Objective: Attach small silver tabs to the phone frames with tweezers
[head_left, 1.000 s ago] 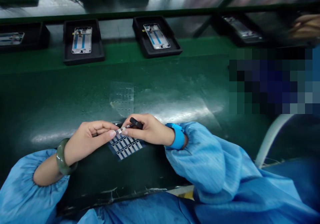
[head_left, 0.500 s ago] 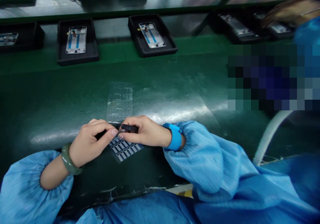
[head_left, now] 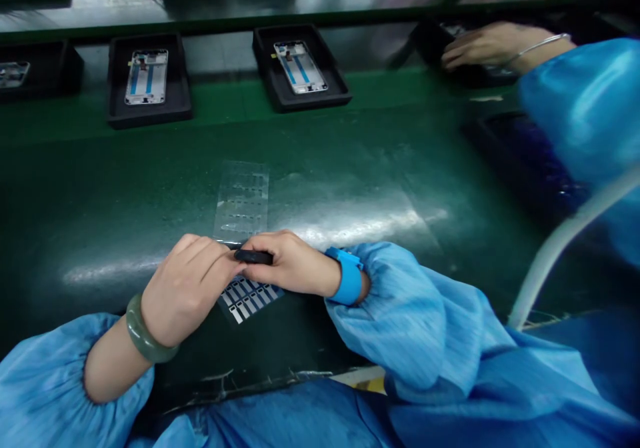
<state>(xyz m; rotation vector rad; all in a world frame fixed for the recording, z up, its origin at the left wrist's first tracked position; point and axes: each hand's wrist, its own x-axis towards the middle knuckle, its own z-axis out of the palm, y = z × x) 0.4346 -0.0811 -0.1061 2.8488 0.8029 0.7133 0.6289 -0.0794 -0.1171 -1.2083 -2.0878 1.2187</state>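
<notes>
My right hand (head_left: 297, 263) is closed around a short black tool (head_left: 254, 257), whose working end is hidden by the fingers. Against it, fingertips meeting at the tool, my left hand (head_left: 187, 291) has its fingers pressed together; whatever they pinch is hidden. Beneath both hands lies a sheet of small white-and-dark stickers (head_left: 251, 296) on the green work surface. From its far side a clear film (head_left: 243, 191) with rows of small cut marks stretches away from me.
Black trays, a left one (head_left: 150, 118) and a middle one (head_left: 315, 103), hold phone frames (head_left: 147, 78) with blue strips. At the right, a co-worker's hand (head_left: 493, 43) reaches over another tray. A pale curved tube (head_left: 555, 235) rises near my right sleeve.
My left hand has turned, its back now facing up more, with fingertips closer to the tool. The co-worker's arm has moved left over the far right trays. My right hand barely moved.
</notes>
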